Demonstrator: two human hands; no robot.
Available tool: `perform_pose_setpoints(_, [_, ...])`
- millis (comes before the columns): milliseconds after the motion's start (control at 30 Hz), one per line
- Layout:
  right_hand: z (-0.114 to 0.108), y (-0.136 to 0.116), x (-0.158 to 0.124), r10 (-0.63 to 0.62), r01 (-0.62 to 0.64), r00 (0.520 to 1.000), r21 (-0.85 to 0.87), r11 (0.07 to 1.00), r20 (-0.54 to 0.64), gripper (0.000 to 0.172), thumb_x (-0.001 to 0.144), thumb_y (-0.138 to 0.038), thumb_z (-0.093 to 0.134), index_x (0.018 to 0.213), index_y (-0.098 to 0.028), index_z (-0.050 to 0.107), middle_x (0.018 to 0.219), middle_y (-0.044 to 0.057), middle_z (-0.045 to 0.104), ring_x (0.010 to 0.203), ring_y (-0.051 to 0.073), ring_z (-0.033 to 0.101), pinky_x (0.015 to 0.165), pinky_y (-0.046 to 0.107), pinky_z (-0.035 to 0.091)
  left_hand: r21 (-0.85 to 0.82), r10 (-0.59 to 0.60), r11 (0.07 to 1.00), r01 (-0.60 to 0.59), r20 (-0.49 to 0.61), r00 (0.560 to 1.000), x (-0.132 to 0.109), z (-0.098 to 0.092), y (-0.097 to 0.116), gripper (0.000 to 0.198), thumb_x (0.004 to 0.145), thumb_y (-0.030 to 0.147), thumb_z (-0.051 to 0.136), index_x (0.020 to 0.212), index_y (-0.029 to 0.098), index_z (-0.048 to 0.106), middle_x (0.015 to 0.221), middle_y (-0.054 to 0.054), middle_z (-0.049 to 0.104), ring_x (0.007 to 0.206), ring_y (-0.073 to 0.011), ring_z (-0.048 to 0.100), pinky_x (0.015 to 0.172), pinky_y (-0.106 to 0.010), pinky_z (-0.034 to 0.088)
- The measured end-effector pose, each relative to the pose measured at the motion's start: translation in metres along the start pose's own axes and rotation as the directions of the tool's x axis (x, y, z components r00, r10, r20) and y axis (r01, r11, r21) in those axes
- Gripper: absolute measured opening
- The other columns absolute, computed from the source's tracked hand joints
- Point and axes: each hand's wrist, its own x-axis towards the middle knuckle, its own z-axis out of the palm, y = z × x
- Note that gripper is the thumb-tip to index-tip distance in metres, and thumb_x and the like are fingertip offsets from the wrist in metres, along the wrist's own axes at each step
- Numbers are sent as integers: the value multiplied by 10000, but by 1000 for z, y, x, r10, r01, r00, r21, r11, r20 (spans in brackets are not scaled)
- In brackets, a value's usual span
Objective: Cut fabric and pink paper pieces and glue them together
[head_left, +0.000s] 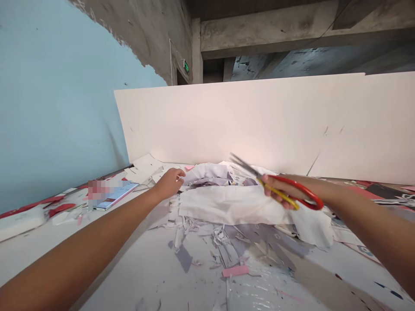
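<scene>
My right hand [279, 190] grips a pair of scissors [296, 188] with red and yellow handles, held above the pile. Their metal blades point up and to the left, slightly blurred. Beside the left end of the pile is my left hand [169, 183], its fingers loosely bent with a gap between fingertips and thumb, nothing visible in them. The pile is crumpled white sheet material [227, 204] that looks like cloth or paper. Behind its front fold lies a patterned lilac piece [210, 181].
A phone [118, 195] lies on the left, partly pixelated. Thin offcuts [222, 239] and a pink strip [235, 271] litter the white tabletop [129, 268]. Red scraps [63, 209] lie far left. A tall white panel [227, 121] stands behind the table; a blue wall [58, 95] borders the left.
</scene>
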Motion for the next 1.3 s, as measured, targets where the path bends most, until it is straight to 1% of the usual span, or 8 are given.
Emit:
perform_pose_setpoints(33, [10,-4,-5,28,-21,981,-37,999,194,537,620,-701,473,637,-172,566,523,22,502,382,131,452,415,272,361,16,-27,1000,27,-9,1000,-5,-1,-3,258,692,297,445,923,213,522,1050,-74,549,937,-218,518,749,-286,390])
perform_pose_setpoints(100, [27,-11,-12,39,9,943,-142,990,330,531,647,-691,451,669,-175,573,544,18,513,387,121,455,454,273,372,38,-91,995,90,34,995,-16,-1,-9,202,669,289,462,835,210,544,872,-61,600,809,-221,549,665,-291,391])
perform_pose_setpoints(400, [59,-30,-11,177,49,889,-472,880,423,566,660,-706,370,622,-159,511,498,-13,462,362,99,417,471,277,368,-114,-200,968,225,199,959,-40,25,-8,365,661,273,468,1014,185,472,691,-15,611,609,-160,561,511,-234,384])
perform_pose_setpoints(600, [66,-28,-23,250,-19,786,-382,924,566,628,694,-729,278,677,-152,526,487,-30,448,295,97,432,419,266,377,-318,-63,942,103,134,989,-44,26,3,480,642,269,553,1094,209,405,757,21,543,697,-121,534,623,-215,404])
perform_pose_setpoints(800, [80,-27,-28,225,-132,683,-186,974,695,700,707,-744,124,683,-145,487,435,-18,480,257,103,447,322,220,356,-534,-66,824,188,239,969,-56,24,10,652,671,367,589,1254,311,301,1133,-92,433,661,-78,510,600,-231,411])
perform_pose_setpoints(933, [87,-19,-33,120,-201,625,11,979,772,750,669,-775,151,625,-118,511,657,93,617,301,80,481,294,196,354,-546,-67,800,250,334,940,-62,27,17,747,661,332,608,1300,348,220,862,-9,498,565,-74,516,539,-216,384])
perform_pose_setpoints(1067, [89,-14,-47,-14,-257,647,236,937,762,769,654,-783,214,666,-91,550,921,173,613,413,75,550,304,155,335,-566,-68,769,297,390,918,-62,26,18,548,633,286,626,1148,300,437,603,77,368,520,-80,527,493,-188,347])
perform_pose_setpoints(1300, [93,-11,-67,-131,-345,742,541,767,658,563,708,-671,397,820,-130,504,864,125,591,589,153,594,367,186,368,-587,-94,688,427,511,854,-61,16,10,185,619,281,612,761,192,534,664,37,473,624,-109,562,524,-197,373])
